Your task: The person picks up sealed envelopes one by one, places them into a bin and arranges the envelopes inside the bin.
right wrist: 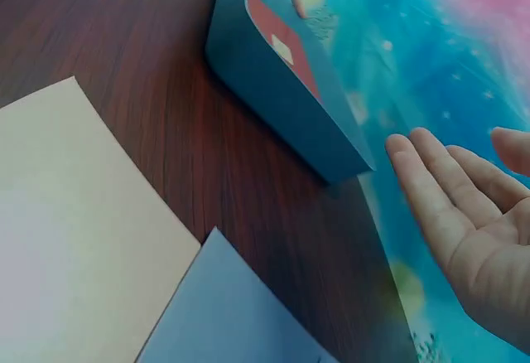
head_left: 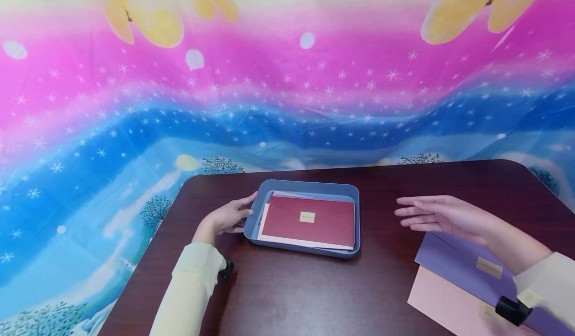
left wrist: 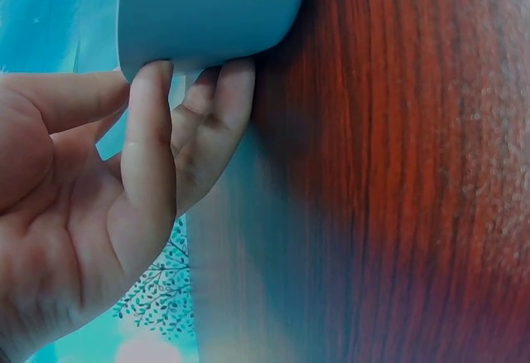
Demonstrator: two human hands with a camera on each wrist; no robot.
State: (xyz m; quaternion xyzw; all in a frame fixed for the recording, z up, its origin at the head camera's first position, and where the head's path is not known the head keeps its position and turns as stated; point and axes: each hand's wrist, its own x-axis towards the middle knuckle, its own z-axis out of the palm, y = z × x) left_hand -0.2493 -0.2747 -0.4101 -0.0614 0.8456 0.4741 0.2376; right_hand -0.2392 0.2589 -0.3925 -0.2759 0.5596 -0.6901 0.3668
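Note:
A blue-grey tray holds a stack of envelopes, with a dark red envelope bearing a pale square sticker on top. Paler edges stick out beneath it. My left hand touches the tray's left end; in the left wrist view its fingertips meet the outer wall. My right hand is held in the air right of the tray, fingers extended, holding nothing. Below and partly behind it lie a purple envelope and a pale pink envelope, overlapping. My right forearm hides part of the purple one.
The dark wood table has rounded far corners. Behind its far edge hangs a printed cloth in pink and blue with snowflakes. Dark bands, one near each sleeve cuff, sit on both wrists.

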